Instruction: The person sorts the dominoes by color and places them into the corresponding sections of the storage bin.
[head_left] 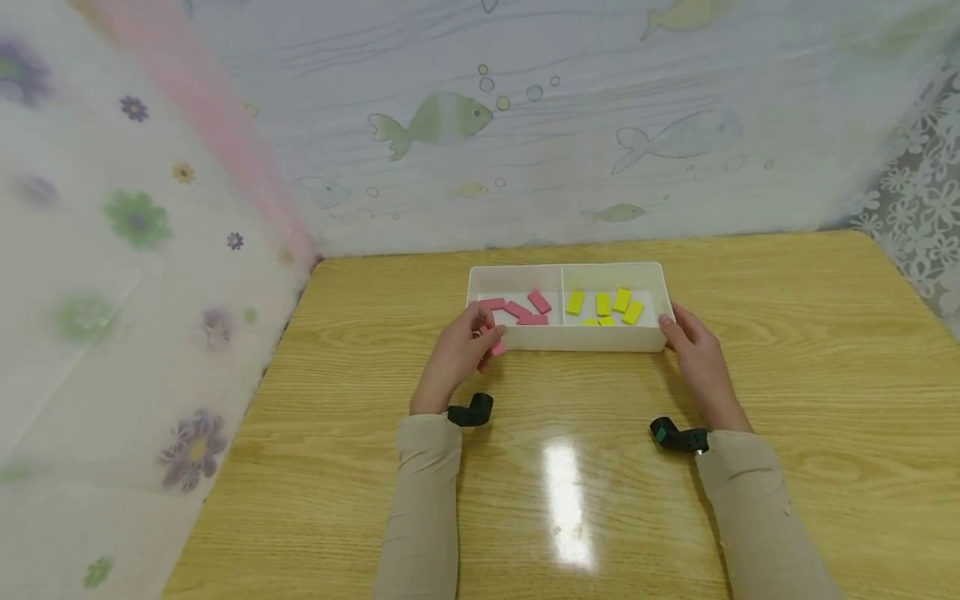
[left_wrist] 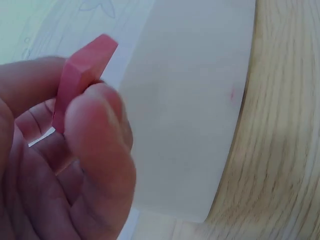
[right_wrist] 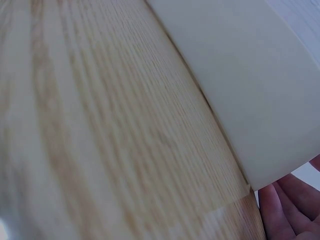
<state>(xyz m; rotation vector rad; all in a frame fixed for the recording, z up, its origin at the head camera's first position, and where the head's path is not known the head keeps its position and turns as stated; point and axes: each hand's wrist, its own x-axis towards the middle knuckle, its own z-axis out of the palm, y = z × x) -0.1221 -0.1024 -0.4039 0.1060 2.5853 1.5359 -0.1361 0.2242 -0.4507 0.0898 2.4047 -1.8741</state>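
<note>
My left hand (head_left: 457, 354) pinches a small pink rectangular block (left_wrist: 82, 72) between thumb and fingers, by the front left corner of a white two-compartment box (head_left: 585, 338). Several more pink blocks (head_left: 539, 302) lie in the box's left compartment. In the right one are several yellow blocks (head_left: 632, 312). At the box's right end, my right hand (head_left: 703, 360) grips the front corner, its thumb near the rim and its fingers along the side wall. Only some fingers (right_wrist: 295, 207) of that hand show in the right wrist view.
The box stands toward the back of a wooden table (head_left: 360, 508). Behind it hangs a sheet (head_left: 555, 183) printed with fish, and a flowered sheet (head_left: 97, 358) borders the left side. Black wrist cameras (head_left: 474, 410) project inward from both wrists.
</note>
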